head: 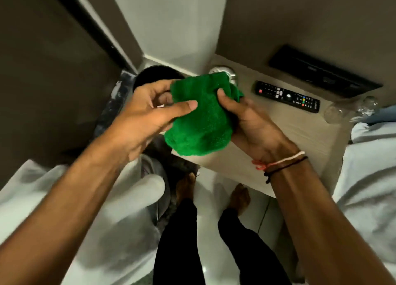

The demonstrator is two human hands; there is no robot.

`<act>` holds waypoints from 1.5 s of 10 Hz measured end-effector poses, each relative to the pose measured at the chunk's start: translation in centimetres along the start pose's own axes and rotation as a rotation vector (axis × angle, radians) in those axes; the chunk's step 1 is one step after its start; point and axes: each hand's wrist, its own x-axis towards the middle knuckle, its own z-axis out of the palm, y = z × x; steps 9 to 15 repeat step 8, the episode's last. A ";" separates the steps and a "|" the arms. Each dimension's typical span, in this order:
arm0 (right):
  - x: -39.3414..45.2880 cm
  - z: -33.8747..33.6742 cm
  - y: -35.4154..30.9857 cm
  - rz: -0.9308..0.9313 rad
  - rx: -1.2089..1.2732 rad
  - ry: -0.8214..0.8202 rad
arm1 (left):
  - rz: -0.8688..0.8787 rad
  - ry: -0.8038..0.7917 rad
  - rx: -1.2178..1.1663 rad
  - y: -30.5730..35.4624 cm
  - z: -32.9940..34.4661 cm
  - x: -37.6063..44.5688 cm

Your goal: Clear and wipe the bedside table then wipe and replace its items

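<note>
A green cloth (pixel 199 122) is bunched between both my hands above the near left corner of the pale bedside table (pixel 300 132). My left hand (pixel 147 115) pinches its left side with the thumb on top. My right hand (pixel 246 122) cups it from the right with the thumb pressed into it. Whatever the cloth may wrap is hidden. On the table lie a black remote (pixel 287 96), a clear glass on its side (pixel 349 109) at the right edge, and a shiny metal object (pixel 222 70) partly hidden behind the cloth.
A black switch panel (pixel 323 70) is set in the wall behind the table. White bedding (pixel 372 177) lies to the right, and a white chair or cushion (pixel 107 209) to the left. A dark bin (pixel 154 75) stands in the corner. My bare feet stand on the glossy floor.
</note>
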 end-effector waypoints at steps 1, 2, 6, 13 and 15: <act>-0.7 5.4 1.8 0.027 -0.181 -0.045 | -0.024 0.080 0.012 -0.2 -5.3 -4.5; -0.6 10.4 4.7 0.012 -0.406 -0.057 | -0.048 0.239 0.079 -1.1 -10.4 -9.3; 0.3 24.1 20.4 0.102 -1.169 -0.585 | -0.360 0.729 -0.102 -13.8 -21.5 -25.8; -0.8 23.7 25.0 -0.169 -1.537 -0.594 | -0.345 0.960 0.172 -20.6 -20.0 -25.7; -0.8 23.7 25.0 -0.169 -1.537 -0.594 | -0.345 0.960 0.172 -20.6 -20.0 -25.7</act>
